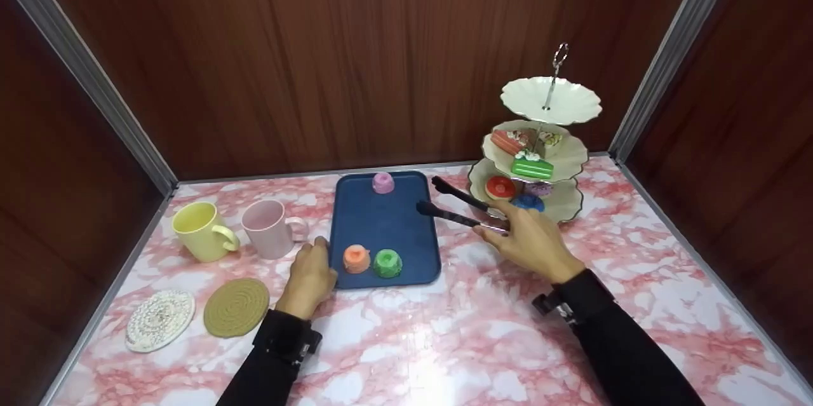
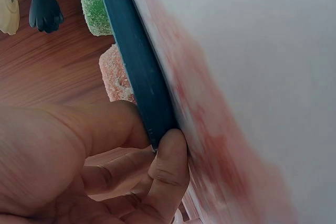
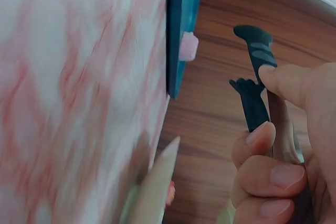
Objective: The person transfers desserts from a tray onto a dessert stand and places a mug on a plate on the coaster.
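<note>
My left hand pinches the left edge of a dark blue tray between thumb and fingers, as the left wrist view shows up close. On that tray sit an orange toy cake and a green one near the front, with a pink-purple one at the back. My right hand grips a pair of black-tipped tongs. The tong tips are spread, with nothing between them, over the tray's right edge in the head view. Behind the right hand stands a three-tier cake stand.
The stand's middle tier holds cake slices, including a green slice; its lowest holds round cakes, including a red one. Left of the tray are a yellow mug, a pink mug, an olive coaster and a white coaster.
</note>
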The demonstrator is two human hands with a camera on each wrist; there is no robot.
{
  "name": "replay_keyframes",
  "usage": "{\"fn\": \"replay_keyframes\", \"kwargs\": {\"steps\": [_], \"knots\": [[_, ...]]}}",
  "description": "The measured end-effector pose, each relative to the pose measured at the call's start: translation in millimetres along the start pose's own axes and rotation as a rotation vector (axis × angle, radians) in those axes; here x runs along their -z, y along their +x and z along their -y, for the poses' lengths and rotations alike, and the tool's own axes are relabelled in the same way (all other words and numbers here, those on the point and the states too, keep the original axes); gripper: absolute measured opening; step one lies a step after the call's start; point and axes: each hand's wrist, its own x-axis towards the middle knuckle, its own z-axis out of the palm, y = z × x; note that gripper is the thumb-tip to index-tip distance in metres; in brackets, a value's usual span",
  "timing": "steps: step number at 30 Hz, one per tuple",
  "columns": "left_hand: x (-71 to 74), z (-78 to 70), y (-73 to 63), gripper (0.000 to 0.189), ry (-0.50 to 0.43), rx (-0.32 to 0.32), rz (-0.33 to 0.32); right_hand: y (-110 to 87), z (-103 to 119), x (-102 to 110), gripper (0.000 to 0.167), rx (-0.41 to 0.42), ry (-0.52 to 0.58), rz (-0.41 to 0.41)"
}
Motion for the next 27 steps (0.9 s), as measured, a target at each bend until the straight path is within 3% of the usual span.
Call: {"fn": "replay_keyframes", "kwargs": {"steps": [9, 19, 27], "knots": [[2.8, -1.3, -0.8, 0.048, -0.025, 0.023, 0.013, 31.7, 15, -29, 0.051, -0.068, 0.113, 0.071], [2.6, -0.8, -0.5, 0.047, -0.031, 0.018, 0.018, 55.3, 32, -54, 0.048, -0.078, 0.140, 0.133], [0.9, -1.1, -1.4, 0.046, -0.017, 0.026, 0.025, 69.5, 46, -73, 0.045, -0.097, 0.124, 0.099]]}}
